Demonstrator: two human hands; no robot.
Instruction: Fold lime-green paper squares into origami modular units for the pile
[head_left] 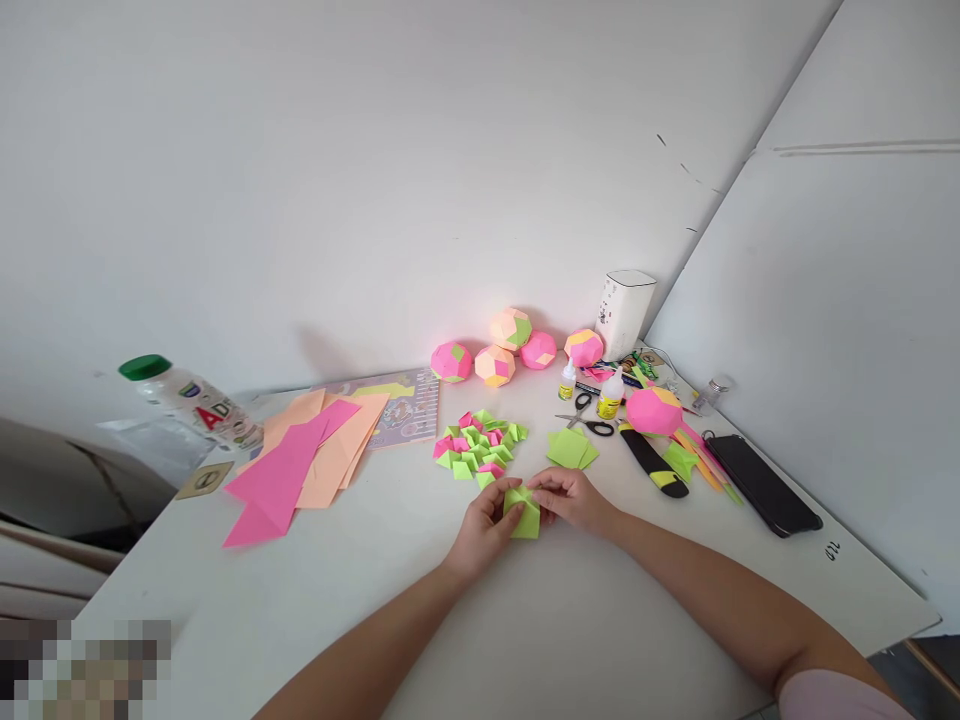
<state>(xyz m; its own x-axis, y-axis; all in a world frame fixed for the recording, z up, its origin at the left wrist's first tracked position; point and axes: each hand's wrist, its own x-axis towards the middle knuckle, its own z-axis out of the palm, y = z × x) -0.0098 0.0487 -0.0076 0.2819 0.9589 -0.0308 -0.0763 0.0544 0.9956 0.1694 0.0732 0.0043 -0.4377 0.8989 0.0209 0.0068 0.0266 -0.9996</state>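
Between my two hands is a small green paper square (527,520) with creases and a partly folded top edge. My left hand (487,525) pinches its left side, thumb across the front. My right hand (574,500) grips the upper right corner with thumb and fingers. Just beyond my left hand lies a heap of folded green and pink paper pieces (480,447). A short stack of flat green paper squares (572,449) rests beyond my right hand.
Scissors (586,418), glue bottles (610,395), a yellow-black cutter (654,462) and a black phone (761,482) lie right. Several paper balls (495,366) line the wall. Pink and peach sheets (281,475) and a green-capped bottle (195,402) are left.
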